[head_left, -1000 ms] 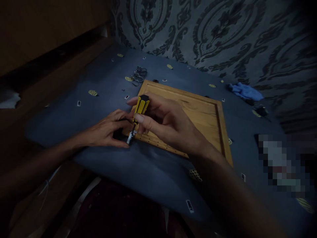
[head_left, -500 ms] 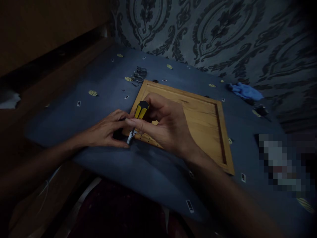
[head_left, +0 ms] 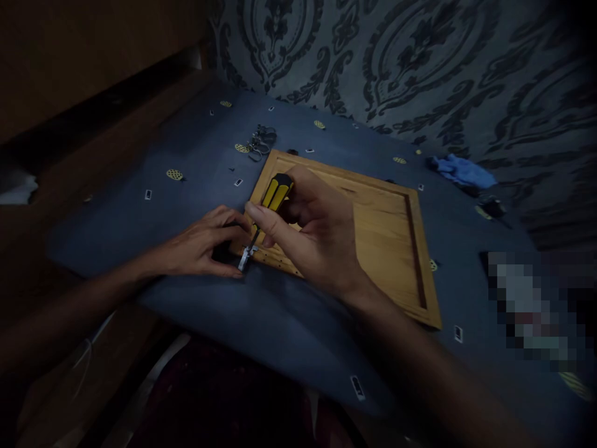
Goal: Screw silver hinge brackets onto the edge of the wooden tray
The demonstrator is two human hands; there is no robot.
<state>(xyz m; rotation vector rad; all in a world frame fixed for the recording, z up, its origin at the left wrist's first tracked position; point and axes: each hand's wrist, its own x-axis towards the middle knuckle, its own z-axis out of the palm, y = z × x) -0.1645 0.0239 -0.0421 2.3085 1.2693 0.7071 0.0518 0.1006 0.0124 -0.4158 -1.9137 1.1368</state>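
Observation:
A light wooden panel with a raised frame [head_left: 422, 249] lies flat. At its near left corner sits a small metal hinge [head_left: 245, 256]. My left hand [head_left: 208, 242] is curled round that corner, its thumb tip against the hinge and its forefinger above; the exact contact is partly hidden. Closed round a yellow and black screwdriver [head_left: 277, 191], my right hand [head_left: 317, 230] is over the panel's left side. The screwdriver leans, its handle up to the right and its shaft reaching down to the hinge. I cannot make out whether a screw is under the tip.
On the blue patterned cloth [head_left: 196, 149], several metal pieces [head_left: 262, 142] lie in a pile beyond the panel. A blue crumpled cloth [head_left: 466, 171] and a dark object [head_left: 492, 207] are at the right. A patterned wall [head_left: 364, 62] rises behind; wooden furniture [head_left: 93, 56] stands left.
The screwdriver's handle has shifted a little up and to the right, showing more of its shaft. My right thumb has risen with it. My left hand stays nearly still.

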